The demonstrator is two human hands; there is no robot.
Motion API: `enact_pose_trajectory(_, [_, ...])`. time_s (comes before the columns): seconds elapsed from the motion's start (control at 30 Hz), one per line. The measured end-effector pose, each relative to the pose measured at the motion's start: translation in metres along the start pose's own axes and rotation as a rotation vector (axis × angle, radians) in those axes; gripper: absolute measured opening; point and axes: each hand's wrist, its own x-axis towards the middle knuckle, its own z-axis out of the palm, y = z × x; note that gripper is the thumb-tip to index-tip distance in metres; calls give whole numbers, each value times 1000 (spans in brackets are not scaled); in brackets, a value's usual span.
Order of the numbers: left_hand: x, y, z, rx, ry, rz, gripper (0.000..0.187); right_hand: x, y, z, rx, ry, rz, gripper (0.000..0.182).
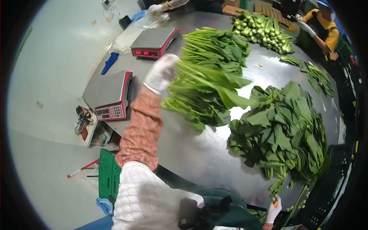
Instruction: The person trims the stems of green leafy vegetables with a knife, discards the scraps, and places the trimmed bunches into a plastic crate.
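Observation:
My left hand, in a white glove, is closed round the stems of a leafy green bunch. That bunch lies over a pile of similar greens, close to the red-edged scale. Low on the right, my gloved right hand has its fingers closed on a small orange object, too small to make out fully. It is just below the stem ends of a large heap of dark broad-leaved greens.
Two scales and a blue item lie on the metal table. Bok choy is piled at the back. Co-workers' gloved hands show beyond. A green crate stands lower left, a black crate right.

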Motion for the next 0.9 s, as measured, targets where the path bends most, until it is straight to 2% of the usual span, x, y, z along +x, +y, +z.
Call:
enact_pose_trajectory(0.1, [-50, -37, 122, 254, -201, -157, 17, -1, -25, -10, 256, 92, 16, 28])
enact_pose_trajectory(0.13, [-65, -62, 153, 206, -261, -269, 18, -1, -22, -14, 400, 148, 17, 29])
enact_pose_trajectory(0.17, [-83, -76, 192, 245, -353, -372, 14, -5, -47, -30, 440, 122, 44, 30])
enact_pose_trajectory(0.27, [-138, -166, 283, 120, -652, -535, 13, -23, -96, -74, 707, 72, 162, 33])
enact_pose_trajectory(0.33, [-181, -221, 333, 41, -804, -663, 13, -35, -101, -101, 623, -130, 109, 42])
enact_pose_trajectory(0.43, [-249, -275, 389, -6, -859, -819, 13, -62, -59, -108, 272, -196, -84, 43])
enact_pose_trajectory(0.47, [-271, -294, 400, -1, -872, -822, 17, -73, -32, -104, 218, -220, -78, 40])
enact_pose_trajectory(0.5, [-288, -303, 406, 44, -880, -877, 21, -86, -16, -104, 174, -205, -7, 26])
enact_pose_trajectory(0.53, [-302, -311, 411, 92, -878, -927, 25, -96, -4, -109, 188, -260, 128, 21])
enact_pose_trajectory(0.57, [-319, -328, 405, 105, -881, -847, 35, -108, 22, -106, 226, -208, 195, 20])
enact_pose_trajectory(0.6, [-326, -331, 404, 176, -881, -811, 37, -120, 52, -101, 265, -160, 260, 20])
enact_pose_trajectory(0.67, [-330, -331, 395, 331, -882, -731, 41, -134, 98, -104, -134, -73, 265, 26])
enact_pose_trajectory(0.7, [-328, -336, 385, 299, -876, -769, 42, -141, 112, -106, -376, -6, 170, 37])
enact_pose_trajectory(0.73, [-322, -329, 382, 415, -870, -749, 39, -144, 126, -107, -497, 30, 157, 43])
enact_pose_trajectory(0.8, [-311, -320, 374, 643, -869, -564, 35, -139, 136, -108, -254, 123, 146, 43])
enact_pose_trajectory(0.83, [-306, -319, 368, 616, -792, -630, 33, -132, 130, -107, -158, 135, 179, 42])
enact_pose_trajectory(0.9, [-291, -308, 359, 717, -701, -474, 35, -114, 112, -103, -153, 163, 118, 42])
